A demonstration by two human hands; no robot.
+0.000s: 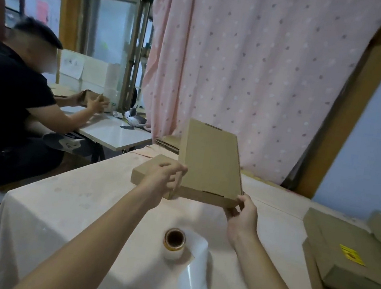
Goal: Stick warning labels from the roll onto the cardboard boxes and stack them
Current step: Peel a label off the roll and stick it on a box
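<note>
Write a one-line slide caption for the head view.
Left hand and right hand hold a cardboard box tilted; label roll in front, labelled stack at right.

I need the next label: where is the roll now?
In the head view, low centre: the label roll stands on the table, nearer the camera than the held box.
</note>
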